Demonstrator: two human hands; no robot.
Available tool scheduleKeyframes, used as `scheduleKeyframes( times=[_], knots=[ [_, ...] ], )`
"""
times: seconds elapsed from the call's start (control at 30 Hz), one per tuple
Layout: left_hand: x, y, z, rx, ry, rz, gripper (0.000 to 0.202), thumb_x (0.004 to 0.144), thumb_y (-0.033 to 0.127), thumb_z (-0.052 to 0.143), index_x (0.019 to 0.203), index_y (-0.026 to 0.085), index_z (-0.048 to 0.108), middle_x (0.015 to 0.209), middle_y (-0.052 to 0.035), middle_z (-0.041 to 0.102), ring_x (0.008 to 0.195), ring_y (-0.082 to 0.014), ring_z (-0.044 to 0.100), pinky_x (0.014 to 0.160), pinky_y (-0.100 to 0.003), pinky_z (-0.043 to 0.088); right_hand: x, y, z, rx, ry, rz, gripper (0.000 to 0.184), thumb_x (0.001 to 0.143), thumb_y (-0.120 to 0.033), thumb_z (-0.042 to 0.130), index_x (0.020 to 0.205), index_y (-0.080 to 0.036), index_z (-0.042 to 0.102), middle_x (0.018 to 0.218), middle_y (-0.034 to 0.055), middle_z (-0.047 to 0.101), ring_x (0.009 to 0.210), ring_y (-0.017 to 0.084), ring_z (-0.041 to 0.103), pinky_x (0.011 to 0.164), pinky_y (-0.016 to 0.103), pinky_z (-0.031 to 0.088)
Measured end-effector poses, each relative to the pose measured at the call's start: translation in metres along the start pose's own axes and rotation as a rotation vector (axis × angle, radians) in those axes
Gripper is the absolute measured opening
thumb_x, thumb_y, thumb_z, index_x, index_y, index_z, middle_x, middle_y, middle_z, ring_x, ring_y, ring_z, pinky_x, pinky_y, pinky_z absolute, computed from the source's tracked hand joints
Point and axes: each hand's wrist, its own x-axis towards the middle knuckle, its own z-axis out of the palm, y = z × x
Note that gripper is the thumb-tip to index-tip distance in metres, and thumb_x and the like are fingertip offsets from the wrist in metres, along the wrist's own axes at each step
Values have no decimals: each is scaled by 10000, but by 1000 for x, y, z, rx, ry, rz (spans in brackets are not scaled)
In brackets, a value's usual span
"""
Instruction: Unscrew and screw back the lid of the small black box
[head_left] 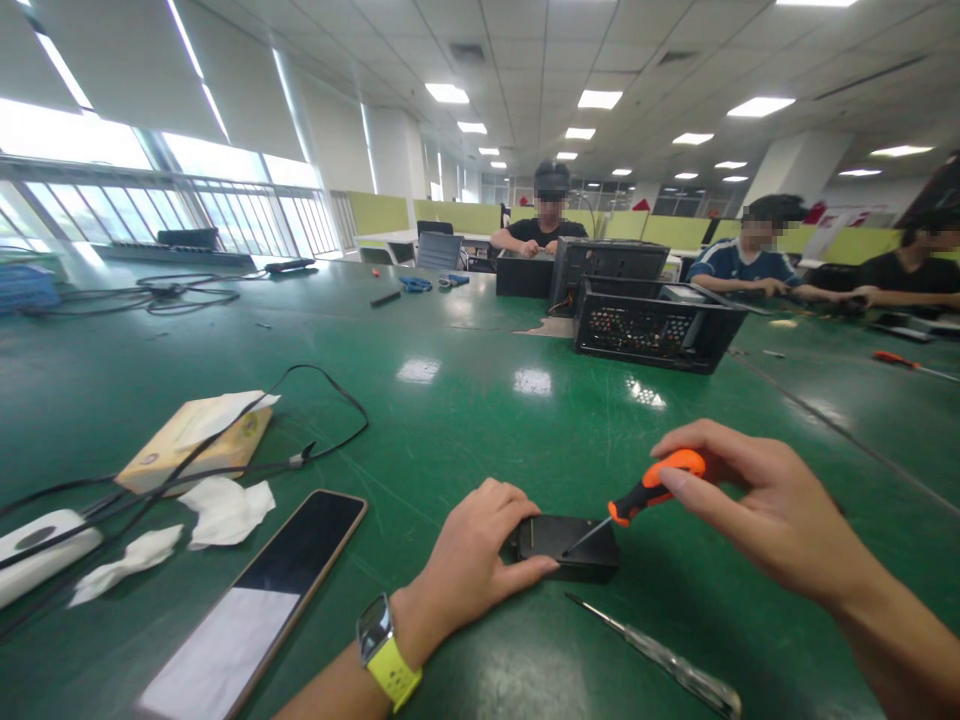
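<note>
A small black rectangular box point(592, 545) lies on the green table in front of me. My left hand point(491, 555), with a watch on a yellow strap point(390, 665) at the wrist, grips its left end between thumb and fingers. In my right hand point(757, 510) is a screwdriver point(649, 485) with an orange and black handle, held by thumb and fingers. Its shaft slants down to the left, and the tip meets the box's top near the front edge. Closer to me, a second screwdriver with a clear handle point(667, 660) rests on the table.
Left of my hands lie a phone point(262, 600), crumpled tissues point(225, 510), a tissue pack point(199, 440), black cables and a white power strip point(45, 550). Black computer cases point(652, 320) stand farther back. Several people sit across the table. An orange-handled screwdriver point(896, 360) lies far right.
</note>
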Motion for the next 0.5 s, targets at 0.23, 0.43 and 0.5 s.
scheduleKeyframes(
  times=[0.23,0.43,0.5],
  knots=[
    [0,1,0,14,-5,4,358,798,393,765,1048,171,636,1014,-74,641,914,-251,571,797,-385,484,-3,-3,-9,-53,-57,-50,223,893,-420,588,834,-261,732,757,-15,744,649,153,675,592,254,496],
    [0,0,-1,36,2,21,336,808,397,749,1034,170,648,993,-74,650,891,-252,572,779,-391,488,-34,49,-3,-50,151,271,378,839,-542,597,975,-242,785,841,31,791,670,215,711,575,289,543],
    [1,-1,-1,39,8,31,325,814,398,743,1029,170,654,982,-72,653,876,-250,572,764,-391,489,-54,72,8,-50,105,340,417,816,-558,616,1021,-233,777,974,54,787,832,257,728,699,324,570]
  ],
)
